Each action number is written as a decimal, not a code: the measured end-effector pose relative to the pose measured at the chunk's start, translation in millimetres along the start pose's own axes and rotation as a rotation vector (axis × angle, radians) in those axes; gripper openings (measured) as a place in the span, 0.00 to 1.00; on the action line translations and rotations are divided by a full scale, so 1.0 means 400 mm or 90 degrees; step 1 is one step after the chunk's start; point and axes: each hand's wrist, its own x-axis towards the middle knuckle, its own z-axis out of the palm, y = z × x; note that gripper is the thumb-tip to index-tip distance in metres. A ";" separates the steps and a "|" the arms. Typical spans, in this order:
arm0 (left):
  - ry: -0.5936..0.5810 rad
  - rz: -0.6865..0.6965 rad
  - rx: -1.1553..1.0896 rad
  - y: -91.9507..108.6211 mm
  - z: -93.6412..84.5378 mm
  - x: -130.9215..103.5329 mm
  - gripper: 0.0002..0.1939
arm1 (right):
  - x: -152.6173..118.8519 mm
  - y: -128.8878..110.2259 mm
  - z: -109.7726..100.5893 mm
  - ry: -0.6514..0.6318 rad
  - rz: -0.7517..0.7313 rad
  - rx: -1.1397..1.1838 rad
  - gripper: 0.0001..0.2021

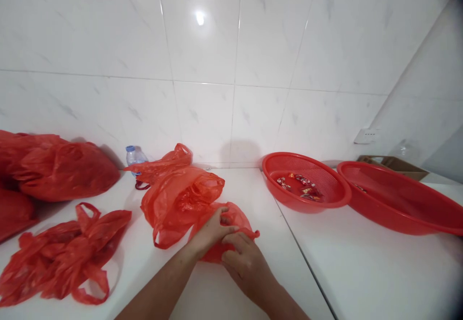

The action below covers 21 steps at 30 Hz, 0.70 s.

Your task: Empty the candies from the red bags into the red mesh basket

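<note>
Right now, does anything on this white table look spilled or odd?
Nothing stands out. Small multicoloured packets lie inside the perforated round red plastic basket, none visibly spilled; the thin red plastic bag at the left hand and right hand looks crumpled.

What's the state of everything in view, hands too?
left hand: fingers bent, touching bag
right hand: fingers curled, touching bag
bag at the hands: partly covered by hands
bag behind it: crumpled
front-left bag: crumpled, handles loose
far-left bag: bulging
bottle: upright, capped, partly hidden
round basket: upright, holds small packets
larger basin: upright, open
brown box: open-topped
</note>
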 end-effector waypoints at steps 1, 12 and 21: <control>-0.004 -0.025 -0.024 -0.002 -0.001 0.002 0.26 | 0.001 -0.003 0.000 -0.001 -0.005 -0.005 0.12; 0.218 0.105 -0.422 0.061 -0.026 0.025 0.12 | -0.013 0.034 -0.016 0.182 0.130 -0.094 0.10; 0.218 0.059 -0.521 0.091 0.000 -0.041 0.11 | -0.015 0.073 -0.048 0.170 0.317 -0.144 0.14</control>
